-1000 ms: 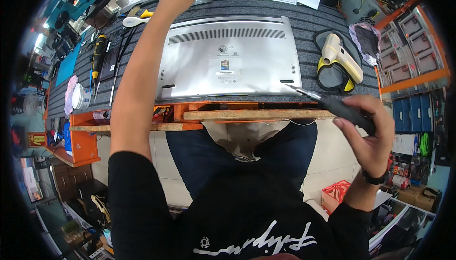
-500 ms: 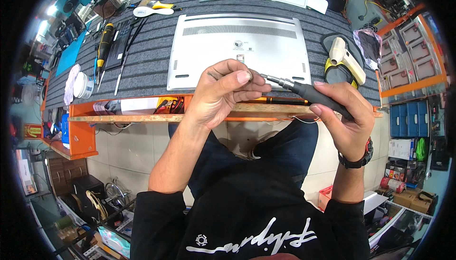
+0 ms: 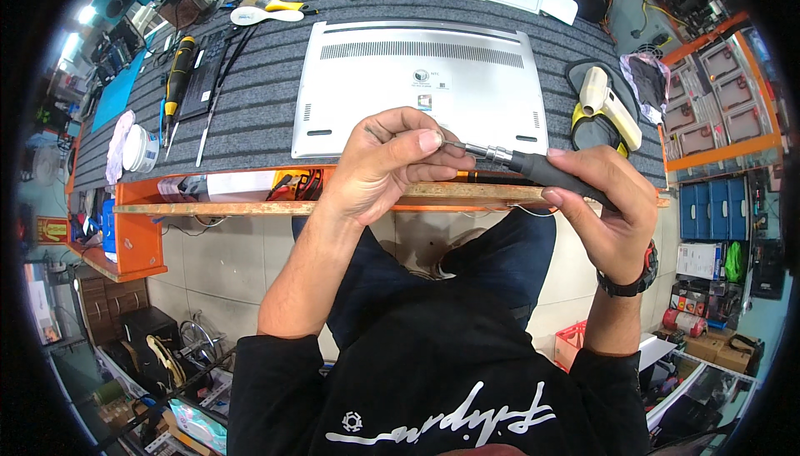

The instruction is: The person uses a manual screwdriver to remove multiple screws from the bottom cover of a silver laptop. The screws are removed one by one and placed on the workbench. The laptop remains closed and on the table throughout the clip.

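Observation:
My right hand [image 3: 612, 206] is wrapped around the thick dark handle of a screwdriver [image 3: 554, 177]. Its bright metal shaft points left, toward my other hand. Thumb and fingers of my left hand [image 3: 392, 160] are pinched together at the thin screwdriver bit [image 3: 454, 146]; the fingertips hide its very end. Both hands are raised over the near edge of the workbench. Beyond them a silver laptop [image 3: 367, 94] lies closed with its underside up, its long vent strip on the far side. Neither hand visibly touches it.
On the grey striped mat [image 3: 275, 81], a yellow-black screwdriver [image 3: 178, 81], a white tub [image 3: 142, 149] and brushes [image 3: 275, 4] lie to the left. At right sits a cream gun-shaped tool [image 3: 608, 106]. An open orange shelf [image 3: 137, 239] runs under the bench edge.
The screwdriver has shifted slightly left and down, and its bit now meets my left fingertips more closely. The laptop stays in place; the view has shifted a little.

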`<state>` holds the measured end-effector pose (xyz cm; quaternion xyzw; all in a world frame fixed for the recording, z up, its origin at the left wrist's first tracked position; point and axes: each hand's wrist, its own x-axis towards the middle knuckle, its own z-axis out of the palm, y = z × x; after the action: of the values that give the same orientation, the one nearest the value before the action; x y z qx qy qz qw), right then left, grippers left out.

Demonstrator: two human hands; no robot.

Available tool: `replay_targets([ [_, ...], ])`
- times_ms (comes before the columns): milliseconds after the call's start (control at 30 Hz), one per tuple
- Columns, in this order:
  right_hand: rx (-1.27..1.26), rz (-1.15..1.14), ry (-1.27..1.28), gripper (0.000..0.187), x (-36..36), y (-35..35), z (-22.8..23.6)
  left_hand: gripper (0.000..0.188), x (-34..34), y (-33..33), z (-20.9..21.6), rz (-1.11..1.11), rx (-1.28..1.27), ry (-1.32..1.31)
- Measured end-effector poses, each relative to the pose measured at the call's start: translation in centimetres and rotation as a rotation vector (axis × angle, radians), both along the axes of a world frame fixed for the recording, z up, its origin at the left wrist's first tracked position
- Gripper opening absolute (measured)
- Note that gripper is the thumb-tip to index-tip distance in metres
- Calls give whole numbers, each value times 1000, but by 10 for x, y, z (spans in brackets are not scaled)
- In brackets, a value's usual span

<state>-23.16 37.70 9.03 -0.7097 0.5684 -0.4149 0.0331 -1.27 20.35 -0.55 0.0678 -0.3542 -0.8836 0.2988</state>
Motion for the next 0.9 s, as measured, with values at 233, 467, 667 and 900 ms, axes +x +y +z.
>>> replay_targets([
  [233, -30, 18, 36, 38, 2, 0, 0, 11, 3, -2, 2, 14, -64, -93],
  [467, -17, 34, -2, 37, 0, -2, -2, 10, 5, -4, -1, 14, -96, -94],
  [667, -1, 57, 17, 37, 0, 2, 5, 11, 6, -3, -2, -9, -113, -36],
  [900, -14, -4, -16, 38, 8, 6, 4, 12, 2, 4, -1, 76, -108, 23],
])
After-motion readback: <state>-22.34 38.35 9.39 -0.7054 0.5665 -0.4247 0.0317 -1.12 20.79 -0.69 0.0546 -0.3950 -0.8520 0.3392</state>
